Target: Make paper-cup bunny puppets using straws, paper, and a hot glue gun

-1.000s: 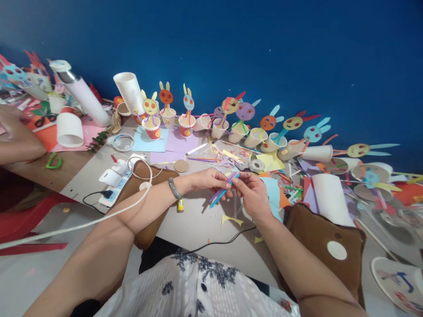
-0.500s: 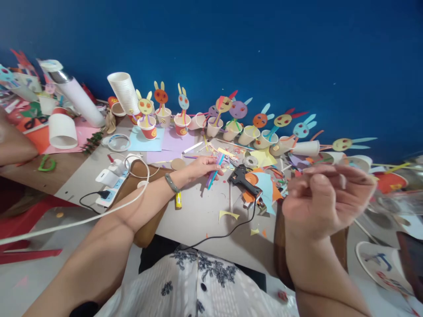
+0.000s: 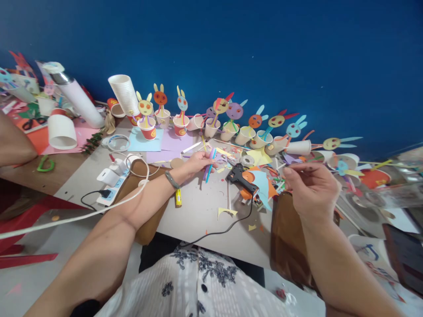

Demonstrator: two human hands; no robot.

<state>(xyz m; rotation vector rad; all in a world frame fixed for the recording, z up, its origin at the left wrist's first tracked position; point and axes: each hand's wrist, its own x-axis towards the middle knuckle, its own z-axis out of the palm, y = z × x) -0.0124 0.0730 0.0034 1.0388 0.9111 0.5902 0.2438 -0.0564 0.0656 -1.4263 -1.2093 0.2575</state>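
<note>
My left hand (image 3: pixel 202 163) is closed over the middle of the table, its thumb and fingers pinching narrow purple and blue strips (image 3: pixel 209 169) that look like paper and stand roughly upright. To the right, my right hand (image 3: pixel 313 191) is raised above the scraps with thumb and fingertips drawn together; what lies between them, if anything, is too small to make out. Between the two hands a black glue gun (image 3: pixel 243 178) rests on the table, its cord running toward my lap. Beside it lie a light blue paper piece (image 3: pixel 263 187) and orange scraps.
Paper cups with rabbit-faced paper figures (image 3: pixel 180 127) line the blue wall. At left are a stack of white cups (image 3: pixel 124 94), a thermos (image 3: pixel 77 99) and a power strip (image 3: pixel 114 187) with a white cable crossing my left arm. A yellow glue stick or tube (image 3: pixel 178 199) lies near my wrist.
My right hand has turned and its loosely curled fingers have come together in a pinch, farther from me. My left hand has shifted slightly left, still with the strips.
</note>
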